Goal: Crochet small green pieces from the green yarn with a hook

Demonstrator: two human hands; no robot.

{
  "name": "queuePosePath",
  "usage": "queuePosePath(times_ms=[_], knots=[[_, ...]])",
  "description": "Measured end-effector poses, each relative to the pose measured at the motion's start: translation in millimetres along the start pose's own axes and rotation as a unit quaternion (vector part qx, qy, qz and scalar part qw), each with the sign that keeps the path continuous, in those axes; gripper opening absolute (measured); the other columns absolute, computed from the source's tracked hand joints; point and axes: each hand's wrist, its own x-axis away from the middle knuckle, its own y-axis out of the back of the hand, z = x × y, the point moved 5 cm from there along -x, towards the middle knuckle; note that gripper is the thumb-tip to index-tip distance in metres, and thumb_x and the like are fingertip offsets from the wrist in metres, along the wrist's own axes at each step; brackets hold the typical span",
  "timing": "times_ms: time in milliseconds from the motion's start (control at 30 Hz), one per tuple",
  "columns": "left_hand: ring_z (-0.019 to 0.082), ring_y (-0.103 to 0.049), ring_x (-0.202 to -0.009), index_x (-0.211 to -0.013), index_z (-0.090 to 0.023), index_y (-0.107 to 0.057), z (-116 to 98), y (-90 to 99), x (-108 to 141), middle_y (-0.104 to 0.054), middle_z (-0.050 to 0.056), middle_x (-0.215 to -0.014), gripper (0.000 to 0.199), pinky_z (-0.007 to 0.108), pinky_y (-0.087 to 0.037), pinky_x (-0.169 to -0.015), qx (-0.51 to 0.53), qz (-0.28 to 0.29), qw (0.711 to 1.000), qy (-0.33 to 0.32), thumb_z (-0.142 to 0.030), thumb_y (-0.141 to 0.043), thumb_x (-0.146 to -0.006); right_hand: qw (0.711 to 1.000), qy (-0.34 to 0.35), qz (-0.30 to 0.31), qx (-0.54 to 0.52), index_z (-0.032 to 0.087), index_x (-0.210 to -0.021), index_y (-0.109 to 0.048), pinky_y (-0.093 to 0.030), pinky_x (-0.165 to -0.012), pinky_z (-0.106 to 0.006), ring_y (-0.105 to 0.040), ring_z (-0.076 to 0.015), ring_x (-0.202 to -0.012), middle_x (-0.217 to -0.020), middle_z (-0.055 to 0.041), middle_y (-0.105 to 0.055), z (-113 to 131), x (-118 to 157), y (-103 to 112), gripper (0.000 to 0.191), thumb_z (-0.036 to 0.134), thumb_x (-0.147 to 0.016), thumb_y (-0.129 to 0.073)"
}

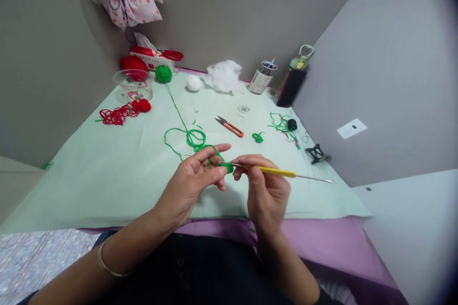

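Between the thumb and fingers of my left hand [196,174] is a small green crochet piece [228,167], with yarn running over the raised index finger. My right hand [268,188] grips a crochet hook [275,171] by its yellow handle, pen-like. The hook's left tip meets the green piece; its exact place in the stitches is hidden. The hook's other metal end points right. Loose green yarn [196,138] lies in loops beyond my left hand and leads back to a green yarn ball [163,74].
Orange thread snips [230,127] and a small green crocheted bit [257,137] lie beyond my hands. At the back are white stuffing [224,76], a white yarn ball [193,83], a pen jar [262,78] and a phone [291,87]. Red yarn [119,114] and a clear tub [134,86] stand left.
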Motion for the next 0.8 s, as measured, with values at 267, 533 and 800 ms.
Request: queuePosePath(times_ms=[267, 533, 800], knots=[[0.005, -0.051, -0.061, -0.111, -0.018, -0.084, 10.7, 5.0, -5.0, -0.064, 0.000, -0.082, 0.029, 0.018, -0.049, -0.060, 0.092, 0.020, 0.992, 0.078, -0.022, -0.086, -0.083, 0.980, 0.137, -0.001, 0.147, 0.032, -0.115, -0.080, -0.062, -0.077, -0.037, -0.073, -0.0203, -0.091, -0.105, -0.0058, -0.078, 10.8, 8.7, 0.6, 0.029, 0.013, -0.099, -0.065], [0.009, -0.059, -0.067, -0.112, -0.021, -0.083, 1.7, 2.6, -3.4, -0.069, 0.001, -0.089, 0.031, 0.023, -0.052, -0.068, 0.009, 0.013, 1.000, 0.006, -0.023, -0.087, -0.081, 0.995, -0.071, 0.011, -0.067, 0.023, -0.100, -0.078, -0.058, -0.068, -0.032, -0.067, -0.0156, -0.073, -0.092, -0.0043, -0.076, -10.0, -1.8, 3.3, 0.018, 0.034, -0.102, -0.065], [0.010, -0.063, -0.069, -0.108, -0.022, -0.084, -1.7, 2.9, -2.9, -0.069, 0.000, -0.089, 0.024, 0.027, -0.052, -0.076, -0.014, 0.013, 1.000, -0.003, -0.025, -0.084, -0.084, 0.982, -0.107, -0.003, -0.156, 0.022, -0.096, -0.073, -0.057, -0.061, -0.028, -0.068, -0.0132, -0.065, -0.088, -0.0034, -0.079, -10.3, -7.1, 4.1, 0.019, 0.036, -0.104, -0.062]])
